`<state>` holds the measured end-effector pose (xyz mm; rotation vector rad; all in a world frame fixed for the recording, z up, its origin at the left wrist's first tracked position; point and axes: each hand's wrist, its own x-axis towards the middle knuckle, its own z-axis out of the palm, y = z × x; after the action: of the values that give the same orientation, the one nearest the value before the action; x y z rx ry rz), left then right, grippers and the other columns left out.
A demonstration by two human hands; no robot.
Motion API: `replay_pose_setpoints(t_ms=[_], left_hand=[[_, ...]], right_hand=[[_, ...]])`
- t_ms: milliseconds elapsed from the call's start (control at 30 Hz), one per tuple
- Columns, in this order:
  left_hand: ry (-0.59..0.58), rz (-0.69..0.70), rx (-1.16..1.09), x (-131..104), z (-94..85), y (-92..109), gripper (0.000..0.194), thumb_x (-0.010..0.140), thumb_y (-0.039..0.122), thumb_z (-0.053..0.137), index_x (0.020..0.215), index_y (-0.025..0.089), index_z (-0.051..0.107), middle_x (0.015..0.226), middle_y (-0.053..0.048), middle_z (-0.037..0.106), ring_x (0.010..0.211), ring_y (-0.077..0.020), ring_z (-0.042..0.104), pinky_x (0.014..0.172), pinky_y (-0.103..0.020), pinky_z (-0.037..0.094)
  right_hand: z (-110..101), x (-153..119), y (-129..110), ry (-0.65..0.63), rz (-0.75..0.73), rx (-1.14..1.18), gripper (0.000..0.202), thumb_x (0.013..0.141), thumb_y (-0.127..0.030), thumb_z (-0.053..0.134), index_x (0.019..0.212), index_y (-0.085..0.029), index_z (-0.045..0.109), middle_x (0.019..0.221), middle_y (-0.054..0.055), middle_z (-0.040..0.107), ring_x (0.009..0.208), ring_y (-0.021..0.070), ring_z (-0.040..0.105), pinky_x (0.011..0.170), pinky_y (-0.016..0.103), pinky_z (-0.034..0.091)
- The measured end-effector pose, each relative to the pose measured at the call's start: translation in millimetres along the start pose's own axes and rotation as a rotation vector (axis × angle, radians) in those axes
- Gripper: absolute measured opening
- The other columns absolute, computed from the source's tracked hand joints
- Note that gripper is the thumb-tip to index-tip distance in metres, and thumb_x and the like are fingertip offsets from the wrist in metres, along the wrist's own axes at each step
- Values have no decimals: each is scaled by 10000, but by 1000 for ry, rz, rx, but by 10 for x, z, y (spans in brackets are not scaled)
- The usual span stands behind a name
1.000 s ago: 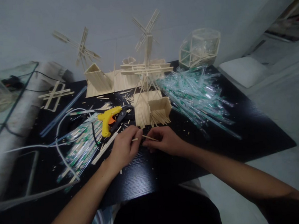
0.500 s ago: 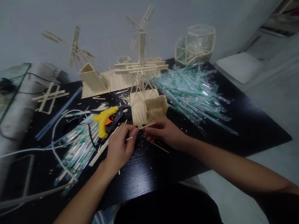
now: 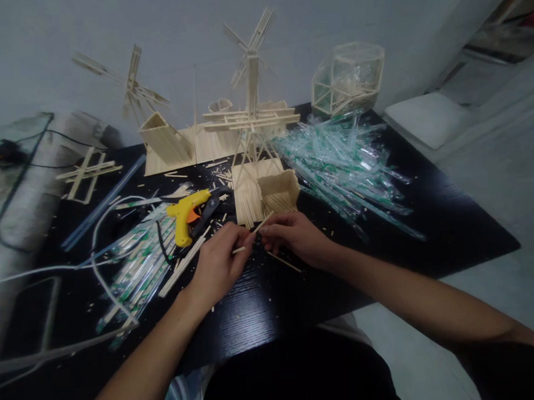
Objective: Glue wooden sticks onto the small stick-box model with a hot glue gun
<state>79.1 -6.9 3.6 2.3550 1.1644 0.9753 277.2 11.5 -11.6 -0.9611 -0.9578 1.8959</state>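
My left hand [image 3: 225, 252] is closed with a short wooden stick [image 3: 239, 249] poking out between its fingers. Its fingertips meet those of my right hand [image 3: 295, 238], which pinches a thin wooden stick [image 3: 264, 222] slanting up to the right. Just beyond both hands is a wooden base [image 3: 243, 192] bearing an open-topped wooden box [image 3: 279, 193] and loose sticks. A windmill-like stick model [image 3: 252, 84] rises behind it. Another loose stick [image 3: 285, 262] lies on the black table below my right hand.
A yellow glue gun [image 3: 187, 215] and black pliers [image 3: 210, 214] lie left of the base. Plastic-wrapped sticks [image 3: 142, 259] spread further left, and a big pile of clear wrappers [image 3: 342, 157] lies right. A second windmill model [image 3: 164, 137] and a glass-sided frame [image 3: 350, 79] stand behind.
My left hand has shifted slightly right, with its short stick. The stick in my right hand has tilted more steeply upward.
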Motion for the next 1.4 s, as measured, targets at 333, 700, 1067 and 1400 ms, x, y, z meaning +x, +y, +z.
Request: replay_pose_setpoints(t_ms=[333, 700, 1067, 1400], left_hand=[[30, 22, 59, -22, 15, -7, 83, 970, 163, 603, 890, 167, 581, 726, 27, 526, 624, -92, 502, 589, -211, 400], [68, 37, 154, -50, 96, 1, 79, 1000, 173, 531, 931, 175, 569, 791, -14, 594, 684, -127, 566, 616, -241, 443], [95, -20, 114, -32, 93, 21, 102, 993, 170, 536, 895, 181, 560, 756, -8, 596, 660, -129, 551, 603, -252, 427], [72, -33, 83, -21, 78, 17, 106, 994, 181, 538, 894, 178, 573, 765, -8, 596, 659, -132, 548, 595, -252, 420]], right_hand=[[-11, 22, 9, 60, 0, -61, 114, 687, -269, 762, 698, -159, 734, 583, -34, 616, 500, 80, 504, 498, 224, 372], [-6, 39, 8, 52, 1, -51, 107, 682, -256, 736, 668, -167, 679, 552, -52, 565, 496, 80, 443, 503, 238, 312], [10, 16, -3, 47, -62, -70, 123, 720, -284, 771, 721, -170, 724, 596, -41, 607, 533, 85, 498, 523, 219, 384], [32, -27, -44, -58, -99, -141, 329, 763, -467, 821, 815, -149, 749, 731, 18, 708, 587, 113, 628, 523, 229, 501]])
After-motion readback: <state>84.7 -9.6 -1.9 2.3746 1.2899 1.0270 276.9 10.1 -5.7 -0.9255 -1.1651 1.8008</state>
